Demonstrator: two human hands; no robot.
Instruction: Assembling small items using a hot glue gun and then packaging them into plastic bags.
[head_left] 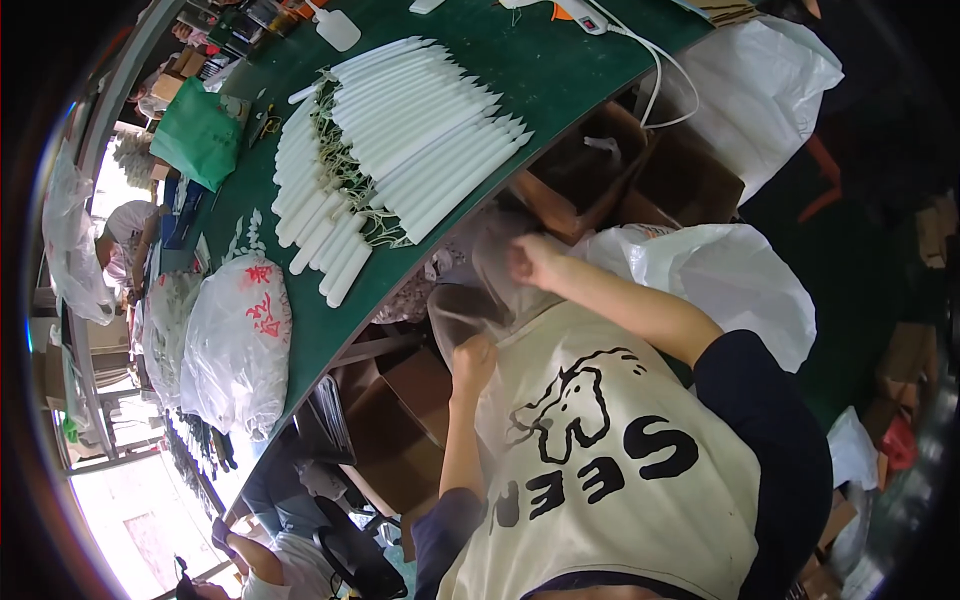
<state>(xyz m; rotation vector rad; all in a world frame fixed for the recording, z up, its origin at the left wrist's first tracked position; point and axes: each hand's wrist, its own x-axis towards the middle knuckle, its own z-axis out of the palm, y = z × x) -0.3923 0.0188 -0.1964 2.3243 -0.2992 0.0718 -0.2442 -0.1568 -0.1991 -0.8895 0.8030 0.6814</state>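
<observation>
My left hand (474, 358) is closed in a fist over my lap, at the edge of my pale printed top (600, 420). Farther right, my right hand (530, 262) is raised over my grey-brown trousers (492, 262), its fingers curled and slightly blurred. Whether either hand grips cloth or something small is hidden. Both hands are apart from the green table (420, 262). On it, white candle-like sticks (415, 120) with pointed tips lie side by side. Thin pale-green wires (340, 160) run between them and a second row of shorter white tubes (300, 190).
A white-and-orange glue gun (588, 18) with a white cord lies at the far edge. Clear plastic bags (235, 345) and a green bag (200, 135) occupy the left. Open cardboard boxes (580, 165) and white sacks (720, 280) stand right. Another person (285, 565) sits lower left.
</observation>
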